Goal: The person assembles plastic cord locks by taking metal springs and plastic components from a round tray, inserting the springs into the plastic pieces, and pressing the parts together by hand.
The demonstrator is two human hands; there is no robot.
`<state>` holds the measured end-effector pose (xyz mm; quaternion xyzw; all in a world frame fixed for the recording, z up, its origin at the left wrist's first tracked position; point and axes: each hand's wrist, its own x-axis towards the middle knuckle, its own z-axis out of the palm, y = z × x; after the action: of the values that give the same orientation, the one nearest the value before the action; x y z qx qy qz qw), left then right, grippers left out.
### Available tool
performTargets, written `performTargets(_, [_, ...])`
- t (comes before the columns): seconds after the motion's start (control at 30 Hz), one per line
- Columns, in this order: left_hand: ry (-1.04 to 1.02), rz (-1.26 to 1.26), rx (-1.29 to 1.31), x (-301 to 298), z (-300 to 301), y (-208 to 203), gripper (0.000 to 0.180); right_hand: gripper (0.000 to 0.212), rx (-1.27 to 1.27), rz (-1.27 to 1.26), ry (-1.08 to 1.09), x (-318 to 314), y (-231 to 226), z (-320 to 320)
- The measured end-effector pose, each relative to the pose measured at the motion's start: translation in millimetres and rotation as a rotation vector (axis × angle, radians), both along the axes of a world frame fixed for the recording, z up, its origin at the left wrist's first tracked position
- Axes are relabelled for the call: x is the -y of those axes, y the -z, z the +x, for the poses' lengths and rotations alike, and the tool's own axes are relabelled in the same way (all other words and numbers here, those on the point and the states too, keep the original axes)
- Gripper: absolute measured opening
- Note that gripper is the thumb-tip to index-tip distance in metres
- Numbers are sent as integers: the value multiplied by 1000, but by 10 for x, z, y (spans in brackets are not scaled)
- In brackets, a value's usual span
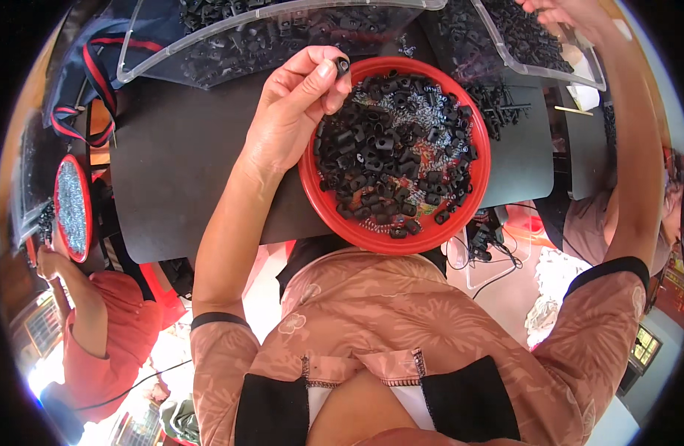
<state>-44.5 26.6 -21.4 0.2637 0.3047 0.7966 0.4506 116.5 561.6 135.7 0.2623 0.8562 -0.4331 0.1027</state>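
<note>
Patterned shirt (401, 320) nearest | left hand (293, 111) pinched shut on small black clip (342, 66), held just over upper-left rim of red bowl (475, 189) of black parts | right hand (561, 11) far off over clear tray (550, 72), grip unclear; left nearer.

A bowl (477, 186) of small clips (394, 149) and springs sits on the table (186, 171) before me. My left hand (293, 111) is at its left rim, pinching one clip (342, 67). Behind it lies a tray (282, 37); my right hand (561, 11) reaches over another tray (535, 44) to the right. A second bowl (73, 208) stands far left.
</note>
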Motion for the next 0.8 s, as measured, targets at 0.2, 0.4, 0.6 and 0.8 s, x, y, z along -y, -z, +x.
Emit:
performTargets(0.2, [-121,-195,-105,118,31,-51,17,55,385,349,-274,823,990,-903])
performTargets(0.4, [-5,13,-33,-41,176,86,13,77,98,708,-548,146,1627,-647])
performTargets(0.6, [-68,-27,-12,112,134,-2,14,69,64,38,-419,1148,1214,-1083])
performTargets(0.8, [-23,-17,-21,21,77,5,16,59,122,100,-286,1015,1252,-997])
